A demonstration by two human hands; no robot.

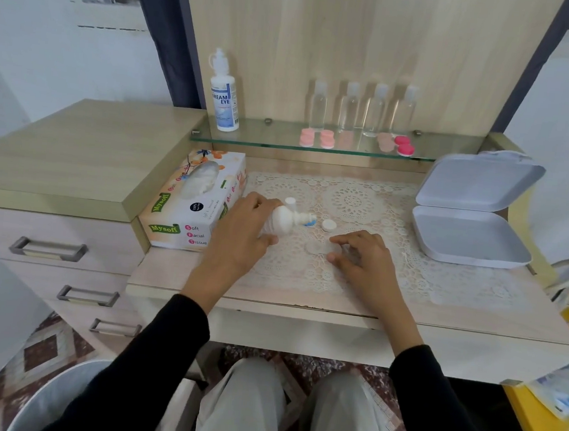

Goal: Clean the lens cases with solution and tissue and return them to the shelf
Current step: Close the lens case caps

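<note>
The left hand (241, 225) is closed round a white plastic bottle (284, 220), fingers curled over its body, & holds it tipped sideways w/ the nozzle pointing right, low over the mat. A small blue piece (310, 221) shows at the nozzle tip, too blurred to say what it is. The right hand (363, 256) has bent fingers, w/ thumb & forefinger at the two sides of a clear lens case (318, 247) that lies flat on the mat. It seems to pinch the case's right end. The case is thus just below & right of the nozzle, near but not touching. Btw. the hands lies a round white lid (328, 225), & a small white cap (290, 201) stands just behind the bottle. The mat is a white lace doily (353, 200), openwork w/ round patterns, on a pale wood-look desk (269, 296). At left stands a printed cardboard tissue box (191, 207), at right a smooth white hinged box (473, 238), open, w/ rounded corners. Behind, a glass shelf (276, 135) carries a labelled solution bottle (224, 96), four clear bottles (349, 109) & a row of round pink lens cases (327, 139).
</note>
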